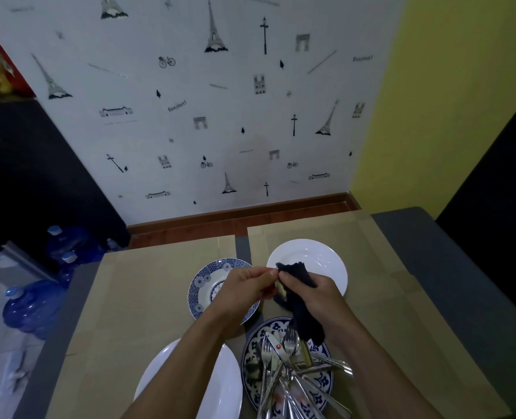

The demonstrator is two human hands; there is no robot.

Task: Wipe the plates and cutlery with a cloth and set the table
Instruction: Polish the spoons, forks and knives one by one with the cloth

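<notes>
Dark soft cloth bunched in right hand — glossy round plates, steel cutlery

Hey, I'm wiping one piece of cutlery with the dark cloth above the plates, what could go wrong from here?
The dark cloth hangs down to the cutlery pile and could snag a fork and drag it off the patterned plate. The piece pinched between the left hand and right hand is mostly hidden, so it may slip and strike the blue plate below. The near white plate seems close to the table's near edge.
</notes>
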